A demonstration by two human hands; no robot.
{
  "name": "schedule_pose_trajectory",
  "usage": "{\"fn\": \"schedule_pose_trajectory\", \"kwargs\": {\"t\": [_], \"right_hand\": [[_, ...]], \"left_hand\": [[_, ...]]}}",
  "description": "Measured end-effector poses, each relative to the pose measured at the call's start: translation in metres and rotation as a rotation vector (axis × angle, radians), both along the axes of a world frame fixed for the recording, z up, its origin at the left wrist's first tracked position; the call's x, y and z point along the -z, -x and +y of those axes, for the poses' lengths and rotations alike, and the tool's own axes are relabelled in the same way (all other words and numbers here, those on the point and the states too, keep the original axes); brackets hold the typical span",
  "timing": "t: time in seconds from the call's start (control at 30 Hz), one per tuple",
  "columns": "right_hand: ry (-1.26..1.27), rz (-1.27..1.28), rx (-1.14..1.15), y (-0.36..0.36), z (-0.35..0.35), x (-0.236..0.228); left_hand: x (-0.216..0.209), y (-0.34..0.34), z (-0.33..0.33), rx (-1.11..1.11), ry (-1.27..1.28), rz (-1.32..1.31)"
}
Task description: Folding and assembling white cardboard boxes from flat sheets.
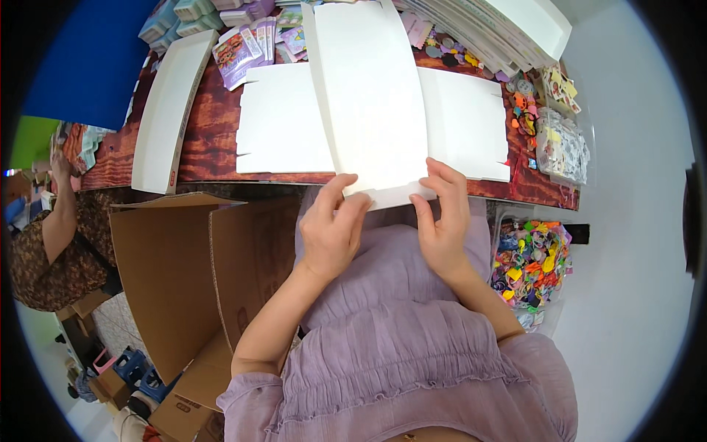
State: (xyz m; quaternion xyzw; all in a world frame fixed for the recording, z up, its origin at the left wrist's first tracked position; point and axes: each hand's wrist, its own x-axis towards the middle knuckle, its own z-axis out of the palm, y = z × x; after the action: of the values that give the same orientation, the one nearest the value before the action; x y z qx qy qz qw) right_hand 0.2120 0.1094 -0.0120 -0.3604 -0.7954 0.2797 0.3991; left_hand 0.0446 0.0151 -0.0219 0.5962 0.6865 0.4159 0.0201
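Head view: left hand [330, 234] and right hand [442, 221] both pinching near end of white card blank [368, 96], fingers curled over narrow end flap at near edge of bench [206, 147], thumbs underneath or out of sight. Left fingers closed on flap's left part, right fingers closed on its right part, hands near each other but apart. Blank lying flat, long axis running from near edge toward far edge, side flaps spread left and right, small notches along their outer edges. Long white tray [166, 110] lying along left end of bench, tilted, well apart from hands. Colourful packets [247, 48] at far edge, left of blank; pale boxes [177, 18] stacked at far left corner. Stack of flat white sheets [501, 29] at far right corner. Small bright pieces [524, 110] scattered along right end, clear bag of pieces [563, 144] just beside them. Below right end, bin of mixed bright pieces [530, 261] near right forearm. Open brown carton [191, 272] below bench, left of left forearm. Second person [51, 250] in patterned dress at far left, arm raised toward bench's left end, hand hard to make out. Lilac dress [398, 346] filling lower middle.
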Motion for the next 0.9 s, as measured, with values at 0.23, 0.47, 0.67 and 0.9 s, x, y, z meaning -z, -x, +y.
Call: {"fn": "schedule_pose_trajectory", "kwargs": {"t": [0.23,0.47,0.67,0.9], "right_hand": [[0.046,-0.069,-0.011,-0.004,0.002,-0.002],[-0.379,-0.337,-0.191,-0.013,0.012,-0.006],[-0.265,-0.393,-0.415,-0.008,0.033,-0.016],[-0.190,-0.340,-0.449,0.017,0.013,-0.007]], "left_hand": [[0.008,0.008,-0.001,0.139,-0.090,0.279],[0.004,0.007,-0.001,0.171,-0.078,0.233],[-0.009,0.009,0.002,0.186,-0.011,0.144],[-0.006,0.001,-0.005,0.191,0.050,0.056]]}}
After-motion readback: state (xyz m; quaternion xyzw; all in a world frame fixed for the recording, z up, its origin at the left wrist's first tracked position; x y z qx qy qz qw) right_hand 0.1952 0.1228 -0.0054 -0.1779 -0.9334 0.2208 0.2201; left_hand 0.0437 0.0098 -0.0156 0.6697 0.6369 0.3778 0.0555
